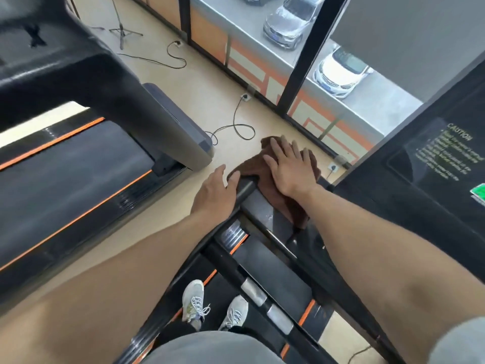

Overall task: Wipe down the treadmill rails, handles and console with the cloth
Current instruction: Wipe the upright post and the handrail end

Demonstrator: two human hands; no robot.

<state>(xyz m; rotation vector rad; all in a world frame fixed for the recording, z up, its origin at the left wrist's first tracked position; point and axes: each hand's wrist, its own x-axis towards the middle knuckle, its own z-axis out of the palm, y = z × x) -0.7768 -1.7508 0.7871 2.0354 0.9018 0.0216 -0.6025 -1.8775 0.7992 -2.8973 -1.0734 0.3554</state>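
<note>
While the right hand [290, 168] lies flat, fingers straight and spread, pressing the brown cloth [282, 179] onto the treadmill's handle end [246, 189], the left hand [215, 191] rests beside it, fingers relaxed and touching the handle's curved edge (gripping nothing). Both forearms reach forward, nearly parallel.

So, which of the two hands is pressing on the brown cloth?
The right hand lies flat on the brown cloth, fingers spread. The left hand touches only the bare dark rail end beside it.
</note>
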